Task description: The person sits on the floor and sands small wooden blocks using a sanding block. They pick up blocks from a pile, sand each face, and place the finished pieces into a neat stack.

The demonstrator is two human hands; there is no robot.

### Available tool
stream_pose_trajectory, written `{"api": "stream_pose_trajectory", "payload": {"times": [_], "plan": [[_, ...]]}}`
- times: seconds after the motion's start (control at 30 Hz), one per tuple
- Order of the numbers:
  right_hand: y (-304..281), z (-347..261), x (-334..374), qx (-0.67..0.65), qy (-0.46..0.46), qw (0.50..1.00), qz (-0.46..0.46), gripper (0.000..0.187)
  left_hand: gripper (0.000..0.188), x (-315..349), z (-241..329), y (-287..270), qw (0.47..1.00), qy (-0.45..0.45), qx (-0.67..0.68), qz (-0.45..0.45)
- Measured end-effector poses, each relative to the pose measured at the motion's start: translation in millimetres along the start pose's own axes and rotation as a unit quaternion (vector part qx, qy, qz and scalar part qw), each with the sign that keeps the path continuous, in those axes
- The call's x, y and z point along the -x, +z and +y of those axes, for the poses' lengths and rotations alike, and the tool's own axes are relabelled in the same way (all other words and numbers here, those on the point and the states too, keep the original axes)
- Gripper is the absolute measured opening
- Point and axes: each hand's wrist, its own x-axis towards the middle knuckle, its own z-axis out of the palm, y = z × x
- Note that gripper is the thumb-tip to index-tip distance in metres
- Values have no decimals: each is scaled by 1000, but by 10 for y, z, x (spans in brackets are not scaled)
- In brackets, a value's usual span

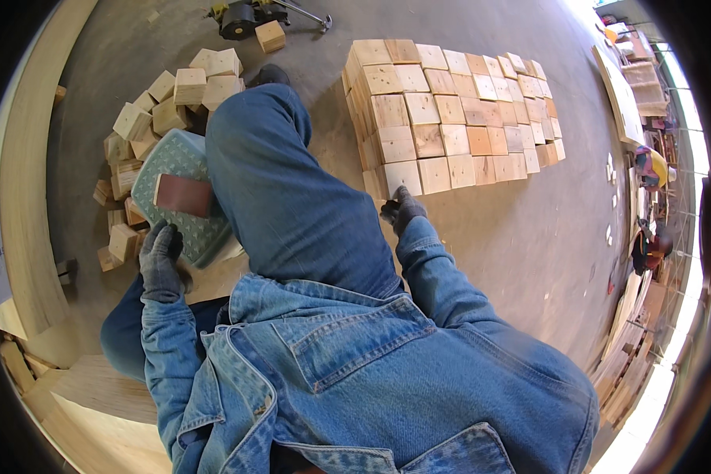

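Note:
My right hand (pixel 404 209), in a grey glove, is at the near corner of a large stack of pale wooden blocks (pixel 474 118). Its fingertips rest on the edge of the corner wooden block (pixel 403 175), with the thumb low at its side. My left hand (pixel 162 257), gloved too, is beside the near left edge of a green plastic stool (pixel 183 154), its fingers loosely extended with nothing visible in them. On the stool lies a reddish-brown, sandpaper-like piece (pixel 183 195) with a pale strip along one edge.
Loose wooden blocks (pixel 170 114) are heaped on the floor around the stool's far and left sides. A single block (pixel 270 36) lies beside a dark tool (pixel 241 20) at the top. Long boards (pixel 35 174) run along the left; timber (pixel 624 347) lines the right.

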Motion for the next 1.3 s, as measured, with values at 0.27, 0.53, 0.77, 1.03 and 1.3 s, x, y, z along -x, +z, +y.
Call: {"api": "stream_pose_trajectory", "payload": {"times": [0.27,0.53,0.77,1.03,1.3], "plan": [[-191,388,145,382,-101,892,-220,52,39,26,7,11,1000,9,22,-6],[226,-250,689,265,-214,897,-282,31,42,-9,56,96,999,22,30,-36],[1055,-1260,1529,163,-286,897,-296,18,37,185,318,115,991,114,56,-49],[2265,-1525,2929,105,-443,795,-402,32,26,107,295,-89,977,118,171,56],[3414,37,3019,483,-664,449,-352,57,31,52,270,-131,974,163,145,61]]}}
